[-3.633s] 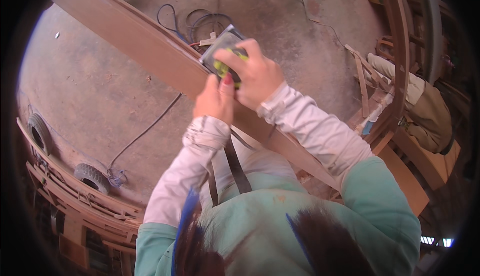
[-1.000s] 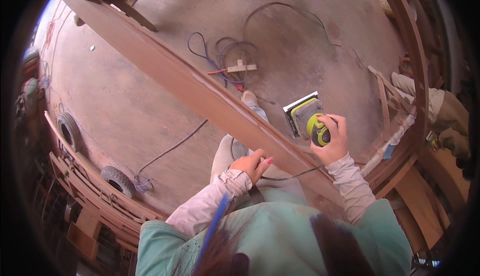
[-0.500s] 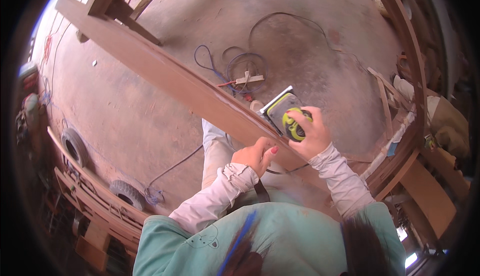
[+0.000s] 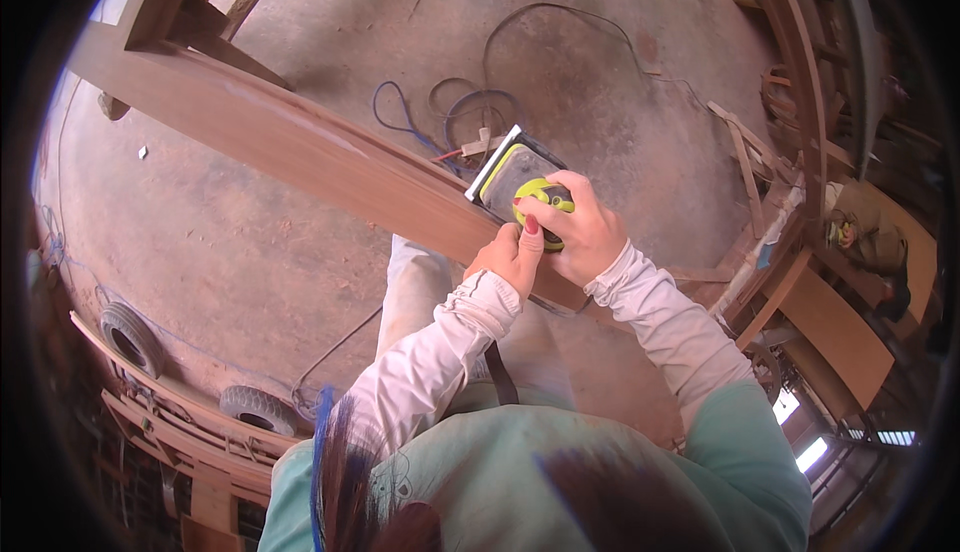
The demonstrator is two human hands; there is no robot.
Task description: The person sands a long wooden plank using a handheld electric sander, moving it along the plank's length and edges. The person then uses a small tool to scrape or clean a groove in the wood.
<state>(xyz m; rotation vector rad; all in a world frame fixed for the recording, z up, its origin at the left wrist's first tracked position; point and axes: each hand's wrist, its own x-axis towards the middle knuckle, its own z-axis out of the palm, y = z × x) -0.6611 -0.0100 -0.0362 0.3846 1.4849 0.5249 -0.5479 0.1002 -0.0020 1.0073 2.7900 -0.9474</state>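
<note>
A black and yellow-green electric sander (image 4: 512,174) sits on the long reddish-brown wooden beam (image 4: 300,164), its flat pad tilted across the beam's far edge. Wrapped over the sander's rounded yellow-green top is my right hand (image 4: 583,230), closed on the grip. My left hand (image 4: 508,255) is closed against the near side of the sander, just above the beam. Its red-nailed thumb is raised against the tool's body, while its other fingers are curled and partly hidden.
Beyond the beam, a white power strip (image 4: 482,143) and looped blue cable (image 4: 398,112) lie on the dusty floor. Two tyres (image 4: 131,336) are beside stacked boards (image 4: 190,412) at left. A curved wooden frame piece (image 4: 806,72) rises at right.
The sander and my right hand have slid up and left along the beam. My left hand has moved from the beam up against the sander. The whole view has shifted slightly.
</note>
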